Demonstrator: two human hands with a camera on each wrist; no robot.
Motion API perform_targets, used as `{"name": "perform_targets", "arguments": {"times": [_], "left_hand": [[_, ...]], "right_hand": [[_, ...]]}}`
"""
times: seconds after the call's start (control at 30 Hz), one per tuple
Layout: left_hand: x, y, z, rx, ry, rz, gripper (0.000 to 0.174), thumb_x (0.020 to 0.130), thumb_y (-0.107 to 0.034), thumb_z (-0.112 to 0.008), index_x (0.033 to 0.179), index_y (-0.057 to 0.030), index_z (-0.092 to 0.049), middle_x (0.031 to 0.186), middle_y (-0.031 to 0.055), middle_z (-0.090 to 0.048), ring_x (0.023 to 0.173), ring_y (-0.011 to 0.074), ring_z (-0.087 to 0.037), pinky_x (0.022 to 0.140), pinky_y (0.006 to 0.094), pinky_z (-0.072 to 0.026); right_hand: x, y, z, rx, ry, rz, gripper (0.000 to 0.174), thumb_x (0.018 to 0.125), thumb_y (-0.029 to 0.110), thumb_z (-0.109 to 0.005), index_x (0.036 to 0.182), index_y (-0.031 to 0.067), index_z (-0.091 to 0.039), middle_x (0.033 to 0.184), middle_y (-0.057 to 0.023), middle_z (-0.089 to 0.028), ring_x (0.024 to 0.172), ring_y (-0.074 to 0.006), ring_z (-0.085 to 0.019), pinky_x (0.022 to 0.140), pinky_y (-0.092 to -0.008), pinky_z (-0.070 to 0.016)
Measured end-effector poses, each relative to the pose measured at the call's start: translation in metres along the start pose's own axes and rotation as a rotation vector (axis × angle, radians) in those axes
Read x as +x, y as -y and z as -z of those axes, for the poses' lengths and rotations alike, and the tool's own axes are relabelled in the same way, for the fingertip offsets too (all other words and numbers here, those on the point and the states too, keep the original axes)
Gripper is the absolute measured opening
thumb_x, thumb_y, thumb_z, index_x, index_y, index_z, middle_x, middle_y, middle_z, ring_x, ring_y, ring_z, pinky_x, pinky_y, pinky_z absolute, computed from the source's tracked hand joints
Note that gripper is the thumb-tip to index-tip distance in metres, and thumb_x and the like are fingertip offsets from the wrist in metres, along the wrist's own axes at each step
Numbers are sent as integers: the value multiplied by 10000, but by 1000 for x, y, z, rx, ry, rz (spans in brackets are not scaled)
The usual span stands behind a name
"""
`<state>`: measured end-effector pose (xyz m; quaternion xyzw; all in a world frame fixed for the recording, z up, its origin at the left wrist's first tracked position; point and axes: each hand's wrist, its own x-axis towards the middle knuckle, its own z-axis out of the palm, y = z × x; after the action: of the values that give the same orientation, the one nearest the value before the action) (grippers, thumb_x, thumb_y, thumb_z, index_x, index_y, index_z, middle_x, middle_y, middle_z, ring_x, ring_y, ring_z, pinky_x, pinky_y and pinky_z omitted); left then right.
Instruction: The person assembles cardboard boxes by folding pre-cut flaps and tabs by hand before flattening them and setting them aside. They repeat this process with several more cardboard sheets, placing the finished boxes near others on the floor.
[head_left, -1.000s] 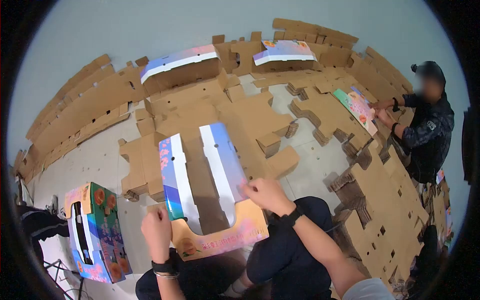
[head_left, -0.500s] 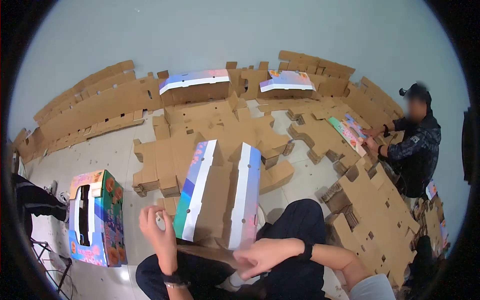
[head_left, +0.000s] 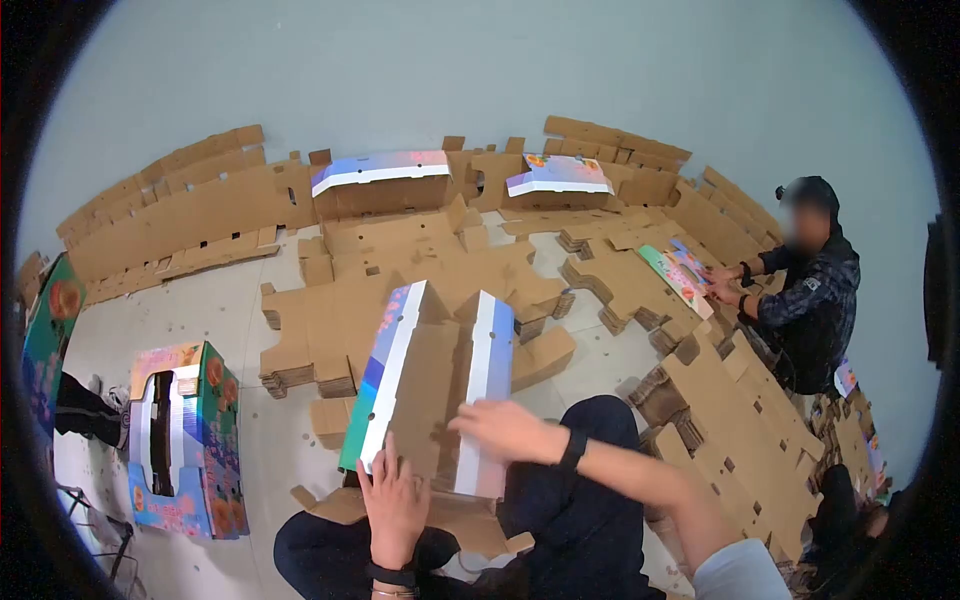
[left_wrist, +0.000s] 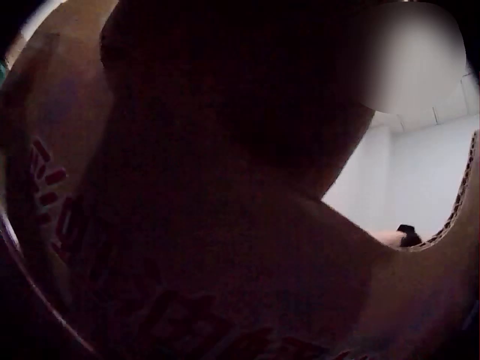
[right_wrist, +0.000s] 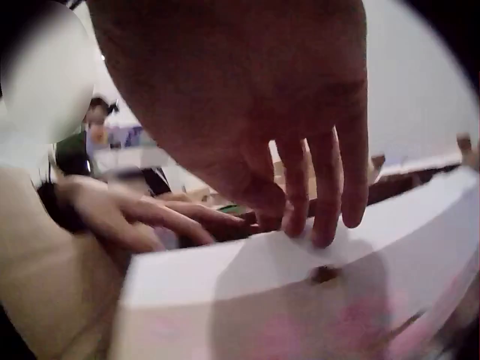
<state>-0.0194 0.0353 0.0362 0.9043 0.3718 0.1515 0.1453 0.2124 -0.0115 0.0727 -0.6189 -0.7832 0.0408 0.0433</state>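
Between the person's knees lies a cardboard box [head_left: 425, 395], brown inside. Its two long sides carry white flaps [head_left: 490, 385] with blue and pink print outside. The near end panel [head_left: 470, 525] hangs folded down, brown face up. My left hand [head_left: 395, 500] lies at the near end of the left flap, fingers spread and straight. Reaching across the right flap, my right hand [head_left: 510, 432] has its fingertips at the flap's inner edge. In the right wrist view its straight fingers [right_wrist: 322, 195] meet the white flap. The left wrist view is dark, with red lettering on cardboard.
A finished printed box [head_left: 185, 440] stands at the left, with another printed box [head_left: 50, 350] behind it. Flat brown cardboard stacks [head_left: 400, 265] spread ahead, more [head_left: 740, 430] at the right. Another person [head_left: 815, 285] handles a printed sheet [head_left: 675, 280] at the right.
The near end panel, printed face showing earlier, has folded down. My left hand moved from beside the box onto its near left end; my right hand moved up onto the right flap.
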Motion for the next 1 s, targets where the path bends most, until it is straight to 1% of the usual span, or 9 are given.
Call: {"name": "perform_targets", "arguments": {"times": [0.23,0.3,0.4,0.6,0.77,0.83,0.9,0.93,1.0], "left_hand": [[-4,19,18,193,-220,278,500,790,-240,-657,1199,19,-533,1507,226,-257,1414,327,-223,1146,544,-106],[-4,19,21,168,-267,296,480,803,-231,-642,1198,20,-537,1512,234,-244,1428,327,-193,1151,541,-79],[1,25,19,166,-310,409,427,830,-200,-615,1192,13,-539,1500,262,-249,1428,336,-193,1150,550,-91],[8,17,30,248,-308,380,405,793,-164,-624,1164,-13,-568,1488,237,-293,1414,359,-217,1136,561,-120],[6,57,24,-305,-414,442,346,825,-94,-600,1162,-26,-561,1446,206,-353,1332,418,-314,1108,505,-222],[3,53,26,-198,-481,445,298,852,-154,-603,1121,-25,-595,1331,206,-494,1230,384,-445,1071,469,-280],[0,49,39,-182,-75,599,253,868,-231,-601,1020,-37,-659,1074,198,-648,1037,343,-580,1020,461,-330],[-3,57,22,-86,-132,541,267,880,-291,-591,915,-47,-695,856,166,-684,869,329,-628,980,455,-356],[1,59,4,-62,-104,533,265,880,-291,-593,906,-48,-696,848,167,-684,872,335,-630,987,469,-348]], "right_hand": [[-27,-61,24,-282,-231,265,453,671,78,-674,1109,122,-563,1077,-103,-562,1070,-282,-552,948,-426,-432],[-47,-69,22,-271,273,65,389,702,97,-665,1083,132,-598,1046,-88,-606,1078,-267,-569,954,-411,-437],[-77,-87,7,-144,362,34,330,735,82,-632,1063,120,-626,1031,-64,-636,1080,-250,-584,958,-390,-441],[-79,-75,49,-221,282,177,384,775,78,-591,1153,135,-623,1203,-50,-610,1119,-224,-576,955,-365,-452],[-125,-73,79,-263,37,170,425,816,110,-559,1237,164,-583,1262,-30,-578,1158,-195,-560,985,-344,-446],[-144,-60,90,-227,37,93,440,824,113,-561,1258,179,-572,1262,-17,-580,1167,-190,-557,991,-333,-448],[-158,-58,86,-204,33,67,416,817,115,-576,1224,198,-604,1236,-3,-595,1151,-192,-565,953,-331,-466],[-162,-60,81,-93,100,17,404,803,115,-591,1196,202,-623,1221,1,-603,1136,-195,-571,932,-335,-470],[-166,-61,74,54,46,-25,368,712,40,-617,1059,146,-679,1098,-39,-652,1019,-252,-605,862,-360,-468]]}}
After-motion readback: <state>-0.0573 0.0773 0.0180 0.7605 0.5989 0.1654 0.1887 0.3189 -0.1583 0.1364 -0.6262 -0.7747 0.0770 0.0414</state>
